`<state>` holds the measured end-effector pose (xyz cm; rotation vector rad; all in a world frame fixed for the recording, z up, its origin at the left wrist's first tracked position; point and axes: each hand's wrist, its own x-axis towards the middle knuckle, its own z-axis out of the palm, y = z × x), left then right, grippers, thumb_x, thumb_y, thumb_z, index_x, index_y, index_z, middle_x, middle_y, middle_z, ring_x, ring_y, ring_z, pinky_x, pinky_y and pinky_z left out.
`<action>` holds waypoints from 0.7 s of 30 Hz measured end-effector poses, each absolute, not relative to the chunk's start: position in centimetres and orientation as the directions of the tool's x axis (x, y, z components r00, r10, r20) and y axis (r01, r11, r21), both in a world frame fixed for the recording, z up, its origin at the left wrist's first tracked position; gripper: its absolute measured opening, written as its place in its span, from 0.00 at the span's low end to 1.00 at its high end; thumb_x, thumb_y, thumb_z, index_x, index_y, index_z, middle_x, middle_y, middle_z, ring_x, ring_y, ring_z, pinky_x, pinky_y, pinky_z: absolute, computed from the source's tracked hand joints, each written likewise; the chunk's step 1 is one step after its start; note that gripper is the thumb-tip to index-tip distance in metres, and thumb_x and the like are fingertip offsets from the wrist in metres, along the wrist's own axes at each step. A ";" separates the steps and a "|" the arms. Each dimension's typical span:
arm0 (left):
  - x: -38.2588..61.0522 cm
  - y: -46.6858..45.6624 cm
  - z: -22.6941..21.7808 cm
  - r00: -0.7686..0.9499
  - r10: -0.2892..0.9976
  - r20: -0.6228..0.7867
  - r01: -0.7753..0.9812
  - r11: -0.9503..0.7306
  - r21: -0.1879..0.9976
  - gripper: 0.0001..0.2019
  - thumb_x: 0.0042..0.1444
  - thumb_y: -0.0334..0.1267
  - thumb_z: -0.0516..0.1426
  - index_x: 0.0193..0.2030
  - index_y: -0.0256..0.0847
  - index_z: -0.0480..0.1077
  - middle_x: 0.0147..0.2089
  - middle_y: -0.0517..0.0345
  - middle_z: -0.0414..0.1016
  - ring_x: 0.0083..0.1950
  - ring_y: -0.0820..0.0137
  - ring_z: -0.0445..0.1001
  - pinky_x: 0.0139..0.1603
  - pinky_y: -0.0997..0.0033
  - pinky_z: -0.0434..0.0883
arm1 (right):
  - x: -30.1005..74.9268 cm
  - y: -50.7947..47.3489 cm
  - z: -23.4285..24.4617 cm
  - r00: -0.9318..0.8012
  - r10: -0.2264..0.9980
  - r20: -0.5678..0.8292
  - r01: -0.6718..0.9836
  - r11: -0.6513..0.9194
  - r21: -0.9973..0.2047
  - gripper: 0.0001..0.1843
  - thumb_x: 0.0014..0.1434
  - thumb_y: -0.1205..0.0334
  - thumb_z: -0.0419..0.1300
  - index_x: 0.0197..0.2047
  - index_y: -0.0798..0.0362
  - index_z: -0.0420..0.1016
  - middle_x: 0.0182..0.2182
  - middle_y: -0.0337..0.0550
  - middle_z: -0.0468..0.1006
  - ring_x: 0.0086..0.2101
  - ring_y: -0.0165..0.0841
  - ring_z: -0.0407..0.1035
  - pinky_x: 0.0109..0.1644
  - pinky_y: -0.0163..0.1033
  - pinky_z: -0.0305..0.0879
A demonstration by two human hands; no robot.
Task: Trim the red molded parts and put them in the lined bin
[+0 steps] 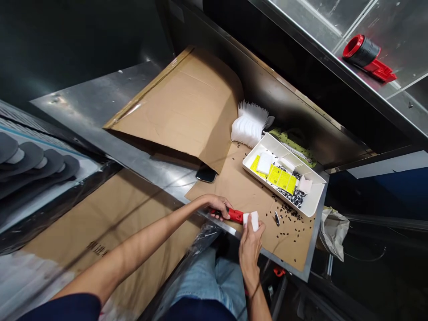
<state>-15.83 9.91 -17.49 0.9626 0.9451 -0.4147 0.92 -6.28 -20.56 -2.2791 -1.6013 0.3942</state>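
My left hand [219,206] is closed round a red and black plastic part [236,216] near the front edge of the bench. In my right hand [250,243] is a white pad [251,220], pinched between thumb and fingers and held against the right end of the red part. Whether the pad is foam or cloth I cannot tell. Right of the hands, a small dark tool [277,218] lies on the cardboard sheet [247,187]. Beyond it stands a white bin [314,196] holding yellow label sheets [281,178], white pads and many small dark pieces.
A large cardboard box [187,98] lies at the back left, with a phone [206,174] by its opening. White fanned sheets [249,125] sit behind the bin. Small black pieces [289,214] are scattered on the cardboard. A red and black part [369,58] rests on the upper shelf.
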 end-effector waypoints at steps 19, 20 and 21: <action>-18.0 6.9 -14.6 0.620 0.324 -0.715 0.458 0.590 0.665 0.22 0.50 0.37 0.66 0.52 0.32 0.73 0.23 0.66 0.71 0.22 0.78 0.62 0.22 0.79 0.57 | 9.5 3.0 -12.5 0.275 0.956 0.106 0.922 -0.231 -0.311 0.26 0.70 0.52 0.44 0.67 0.41 0.66 0.55 0.54 0.65 0.47 0.42 0.68 0.50 0.46 0.65; -18.5 6.0 -14.0 0.624 0.359 -0.694 0.416 0.599 0.685 0.27 0.46 0.41 0.67 0.53 0.32 0.72 0.24 0.64 0.72 0.23 0.77 0.63 0.23 0.78 0.56 | 10.6 4.5 -11.7 0.257 0.959 0.122 0.926 -0.208 -0.314 0.25 0.69 0.52 0.46 0.66 0.41 0.68 0.55 0.53 0.66 0.50 0.43 0.67 0.53 0.48 0.64; -19.0 4.9 -13.4 0.627 0.388 -0.676 0.380 0.606 0.699 0.32 0.43 0.46 0.68 0.55 0.33 0.71 0.26 0.63 0.74 0.23 0.76 0.63 0.24 0.77 0.56 | 11.6 5.6 -11.0 0.248 0.959 0.135 0.927 -0.194 -0.321 0.24 0.68 0.53 0.49 0.64 0.41 0.70 0.56 0.53 0.68 0.53 0.44 0.66 0.56 0.50 0.62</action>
